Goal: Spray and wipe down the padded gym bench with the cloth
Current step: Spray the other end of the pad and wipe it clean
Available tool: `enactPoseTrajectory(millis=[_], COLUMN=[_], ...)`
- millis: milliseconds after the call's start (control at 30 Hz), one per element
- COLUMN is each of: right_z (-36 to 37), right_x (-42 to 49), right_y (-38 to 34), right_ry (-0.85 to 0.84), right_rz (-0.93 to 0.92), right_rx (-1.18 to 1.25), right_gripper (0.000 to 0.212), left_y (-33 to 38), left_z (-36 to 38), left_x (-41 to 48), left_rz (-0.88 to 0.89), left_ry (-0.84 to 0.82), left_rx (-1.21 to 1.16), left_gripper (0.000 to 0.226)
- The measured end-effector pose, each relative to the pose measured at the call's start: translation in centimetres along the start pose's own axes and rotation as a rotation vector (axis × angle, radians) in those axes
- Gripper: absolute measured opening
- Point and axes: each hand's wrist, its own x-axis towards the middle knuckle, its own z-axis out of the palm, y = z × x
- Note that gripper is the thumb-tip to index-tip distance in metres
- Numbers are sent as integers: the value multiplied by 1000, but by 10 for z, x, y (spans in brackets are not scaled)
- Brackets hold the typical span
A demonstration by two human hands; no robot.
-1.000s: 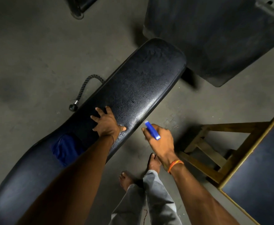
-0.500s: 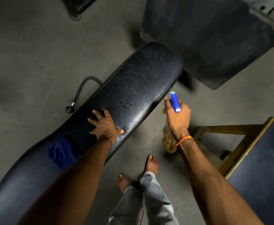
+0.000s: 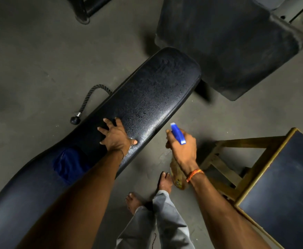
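Now lower, the right hand (image 3: 183, 148) grips the spray bottle (image 3: 178, 135) — left hand (image 3: 115, 138) still flat, open on the bench (image 3: 156, 90).

The one camera is sitting on my head, looking steeply down and forward past my arms. It is taking in my hands close up, the bench (image 3: 147, 97) slanting across, the floor (image 3: 30, 60) and my feet.

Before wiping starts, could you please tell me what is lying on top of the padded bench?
On the black padded bench: spray droplets, the flat left hand and a crumpled blue cloth, partly covered by the forearm.
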Motion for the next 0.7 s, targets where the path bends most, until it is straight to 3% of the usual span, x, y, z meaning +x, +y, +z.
enactPoseTrajectory(millis=[133,233,367,433,533,600,700], right_z=[14,22,34,42,51,52,53], right_x=[-24,-38,-52,-59,-70,-77,-82], right_y=[-13,-24,-54,-70,-90,-100,-105], right_ry=[-91,-80,-69,-78,-126,-170,-216], right_rz=[-74,-157,-191,-201,-202,-267,-365], right_rx=[149,210,335,387,464,428,378], right_gripper=[24,26,25,29,23,18,27], left_y=[-11,-32,-55,-48,-31,-28,-37], left_z=[7,28,59,72,64,51,38], left_x=[-9,-30,-78,-85,-92,-106,-116], left_rz=[50,231,460,431,297,273,207], left_ry=[7,62,-43,5,118,199,222], left_rx=[-57,-134,-159,-213,-361,-508,-642], left_gripper=[118,98,132,132,83,68,84])
